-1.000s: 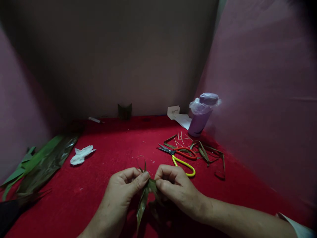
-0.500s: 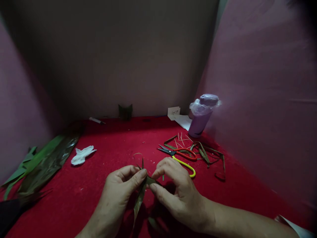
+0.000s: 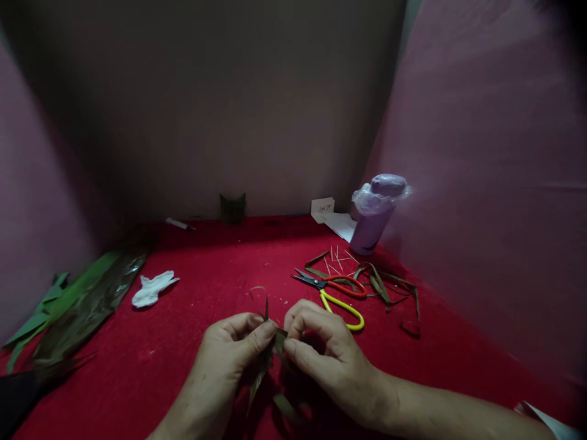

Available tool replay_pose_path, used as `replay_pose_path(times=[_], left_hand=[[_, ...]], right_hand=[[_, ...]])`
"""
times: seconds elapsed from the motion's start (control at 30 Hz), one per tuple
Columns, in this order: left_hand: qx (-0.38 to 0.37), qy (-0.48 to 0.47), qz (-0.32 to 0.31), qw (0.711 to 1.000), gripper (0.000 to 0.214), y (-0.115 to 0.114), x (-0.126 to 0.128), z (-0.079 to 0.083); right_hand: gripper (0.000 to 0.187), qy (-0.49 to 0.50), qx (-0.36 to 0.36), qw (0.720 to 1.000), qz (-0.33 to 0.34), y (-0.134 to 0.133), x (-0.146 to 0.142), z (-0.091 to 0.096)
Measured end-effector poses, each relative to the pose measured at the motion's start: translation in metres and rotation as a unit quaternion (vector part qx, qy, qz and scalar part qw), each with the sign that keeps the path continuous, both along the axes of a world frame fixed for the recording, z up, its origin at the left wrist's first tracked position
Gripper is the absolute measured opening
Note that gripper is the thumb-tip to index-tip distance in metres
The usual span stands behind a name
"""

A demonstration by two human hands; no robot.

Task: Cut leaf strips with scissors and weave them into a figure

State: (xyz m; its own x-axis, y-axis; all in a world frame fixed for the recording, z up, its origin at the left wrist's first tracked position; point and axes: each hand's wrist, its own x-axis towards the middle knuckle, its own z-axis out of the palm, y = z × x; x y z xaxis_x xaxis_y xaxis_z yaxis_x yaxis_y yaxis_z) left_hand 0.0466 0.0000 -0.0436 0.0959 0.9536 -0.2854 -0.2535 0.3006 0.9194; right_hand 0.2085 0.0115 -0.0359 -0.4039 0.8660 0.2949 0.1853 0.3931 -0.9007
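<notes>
My left hand [image 3: 233,357] pinches a dark green leaf strip [image 3: 259,377] between thumb and fingers, low in the middle of the view. One thin curled end sticks up above the thumb, and a pointed end hangs below. From the right, my right hand [image 3: 334,360] closes thumb and forefinger on a folded part of the same leaf. The folds between the fingertips are partly hidden. Scissors [image 3: 330,287] with one red and one yellow handle lie with blades apart just beyond my right hand.
Several toothpicks [image 3: 338,260] and loose leaf strips [image 3: 380,287] lie behind the scissors. A purple cup [image 3: 371,229] stands at the back right beside white paper [image 3: 340,225]. A crumpled tissue [image 3: 153,288] and large leaves in plastic [image 3: 92,305] are on the left; a folded leaf piece [image 3: 233,208] stands at the back.
My right thumb and forefinger have closed on the leaf, where they were further apart before. The strip's right part is now folded down between my hands.
</notes>
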Motion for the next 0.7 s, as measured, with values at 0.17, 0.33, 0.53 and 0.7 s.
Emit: replay_pose_path(times=[0.17, 0.33, 0.53, 0.7], left_hand=[[-0.01, 0.015, 0.012, 1.0, 0.028, -0.0002, 0.0008, -0.0025], [-0.011, 0.013, 0.012, 1.0, 0.026, 0.0005, 0.0009, -0.0042], [-0.011, -0.014, -0.002, 1.0, 0.022, -0.0023, 0.0004, 0.0008], [-0.005, 0.013, -0.001, 1.0, 0.025, -0.0027, 0.0002, 0.0039]], right_hand=[[0.016, 0.034, -0.026, 0.999, 0.016, 0.0005, 0.0012, -0.0019], [0.017, 0.046, -0.052, 0.997, 0.018, -0.0018, 0.001, -0.0005], [0.016, 0.082, -0.178, 0.98, 0.026, -0.0023, -0.0002, -0.0009], [0.016, 0.068, -0.21, 0.975, 0.018, -0.0009, -0.0031, -0.003]])
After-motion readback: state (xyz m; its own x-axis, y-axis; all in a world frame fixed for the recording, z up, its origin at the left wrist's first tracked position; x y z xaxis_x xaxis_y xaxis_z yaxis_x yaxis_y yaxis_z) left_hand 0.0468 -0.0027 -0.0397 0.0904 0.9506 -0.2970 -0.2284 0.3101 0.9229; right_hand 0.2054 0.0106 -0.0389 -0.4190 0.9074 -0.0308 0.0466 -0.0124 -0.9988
